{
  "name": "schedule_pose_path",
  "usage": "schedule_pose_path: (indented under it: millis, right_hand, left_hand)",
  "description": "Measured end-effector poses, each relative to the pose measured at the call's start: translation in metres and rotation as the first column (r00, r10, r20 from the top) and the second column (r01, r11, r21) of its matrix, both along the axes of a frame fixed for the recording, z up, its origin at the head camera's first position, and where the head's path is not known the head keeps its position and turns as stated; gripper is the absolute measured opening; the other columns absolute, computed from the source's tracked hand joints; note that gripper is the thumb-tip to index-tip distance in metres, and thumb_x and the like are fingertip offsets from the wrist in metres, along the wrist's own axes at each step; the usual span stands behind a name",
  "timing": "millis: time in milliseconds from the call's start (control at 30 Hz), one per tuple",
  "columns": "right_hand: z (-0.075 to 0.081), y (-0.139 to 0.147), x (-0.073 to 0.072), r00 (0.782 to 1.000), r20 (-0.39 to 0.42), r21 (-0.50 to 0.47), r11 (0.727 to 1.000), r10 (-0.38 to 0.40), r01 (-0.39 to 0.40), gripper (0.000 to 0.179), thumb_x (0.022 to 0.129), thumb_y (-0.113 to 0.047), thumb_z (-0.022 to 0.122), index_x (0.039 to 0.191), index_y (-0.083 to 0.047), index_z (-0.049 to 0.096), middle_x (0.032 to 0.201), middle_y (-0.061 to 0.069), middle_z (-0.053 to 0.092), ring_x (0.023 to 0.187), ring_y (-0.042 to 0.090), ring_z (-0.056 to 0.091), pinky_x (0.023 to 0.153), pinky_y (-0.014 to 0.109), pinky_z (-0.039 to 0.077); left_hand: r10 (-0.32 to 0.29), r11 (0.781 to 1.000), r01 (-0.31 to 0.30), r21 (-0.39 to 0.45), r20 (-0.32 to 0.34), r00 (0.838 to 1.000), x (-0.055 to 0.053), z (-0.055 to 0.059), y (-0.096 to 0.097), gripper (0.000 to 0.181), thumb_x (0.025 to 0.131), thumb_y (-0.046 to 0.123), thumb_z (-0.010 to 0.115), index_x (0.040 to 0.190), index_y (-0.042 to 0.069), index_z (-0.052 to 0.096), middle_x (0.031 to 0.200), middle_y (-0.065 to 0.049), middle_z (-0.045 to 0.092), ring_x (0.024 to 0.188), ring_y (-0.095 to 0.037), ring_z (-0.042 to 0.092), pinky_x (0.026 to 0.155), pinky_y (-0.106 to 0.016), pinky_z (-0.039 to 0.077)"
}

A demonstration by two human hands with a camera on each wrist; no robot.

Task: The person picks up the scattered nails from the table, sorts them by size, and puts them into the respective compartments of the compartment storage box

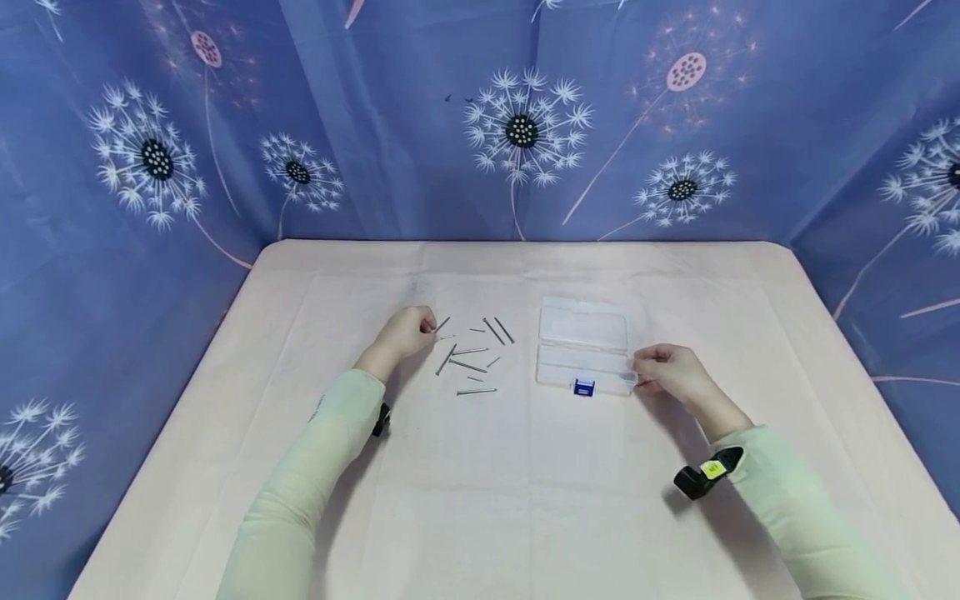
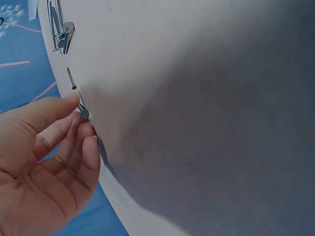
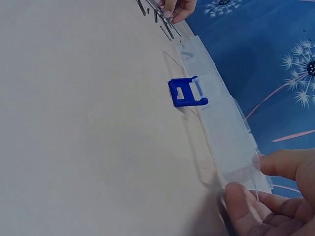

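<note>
The table [image 1: 450, 517] had a pale, faintly creased top. A blue curtain [image 1: 412, 192] hung behind its far edge and along both sides. On the curtain, a large white dandelion [image 1: 521, 131] stood above the far edge's middle, a smaller dandelion [image 1: 297, 172] above the far left corner, and a pink flower head [image 1: 686, 72] high toward the far right corner.
</note>
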State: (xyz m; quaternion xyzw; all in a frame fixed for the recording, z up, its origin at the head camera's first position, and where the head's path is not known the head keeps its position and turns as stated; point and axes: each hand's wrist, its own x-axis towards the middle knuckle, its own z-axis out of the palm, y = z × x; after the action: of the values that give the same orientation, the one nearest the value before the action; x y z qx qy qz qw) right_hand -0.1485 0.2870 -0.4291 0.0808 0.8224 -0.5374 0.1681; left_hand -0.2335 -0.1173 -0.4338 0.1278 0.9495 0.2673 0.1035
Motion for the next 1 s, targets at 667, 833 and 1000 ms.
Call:
schedule_pose_path:
  millis: [667, 833, 1000]
  right_hand:
    - [-0.009, -0.002, 0.000, 0.996, -0.075, -0.018, 0.999, -0.042, 0.041, 0.044, 0.090, -0.010, 0.058, 0.124, 0.017, 0.046, 0.079, -0.012, 0.057, 0.067, -0.003, 0.056, 0.061, 0.013, 0.051]
    - [-0.011, -0.002, -0.001, 0.998, -0.052, -0.055, 0.998, -0.036, 0.033, 0.046, 0.091, -0.009, 0.057, 0.126, 0.018, 0.044, 0.083, -0.010, 0.057, 0.071, -0.004, 0.056, 0.065, 0.013, 0.052]
    - [-0.011, 0.000, -0.001, 0.999, -0.019, -0.113, 0.992, -0.051, 0.049, 0.048, 0.090, -0.006, 0.058, 0.127, 0.020, 0.041, 0.082, -0.013, 0.059, 0.072, -0.004, 0.058, 0.068, 0.012, 0.053]
  left_hand:
    - [0.113, 0.973, -0.088, -0.212, 0.108, 0.988, 0.000, 0.012, 0.011, 0.022, 0.091, 0.005, 0.045, 0.069, 0.007, 0.046, 0.069, -0.004, 0.044, 0.064, -0.018, 0.043, 0.058, -0.028, 0.041]
    - [0.081, 0.960, -0.055, -0.274, 0.083, 0.993, 0.002, 0.010, 0.014, 0.018, 0.094, 0.006, 0.043, 0.081, 0.001, 0.054, 0.090, -0.015, 0.053, 0.089, -0.030, 0.054, 0.080, -0.041, 0.051]
    - [0.063, 0.957, -0.044, -0.286, 0.056, 0.996, 0.005, 0.010, 0.013, 0.016, 0.094, 0.007, 0.044, 0.095, -0.004, 0.057, 0.099, -0.020, 0.056, 0.097, -0.034, 0.055, 0.085, -0.045, 0.050]
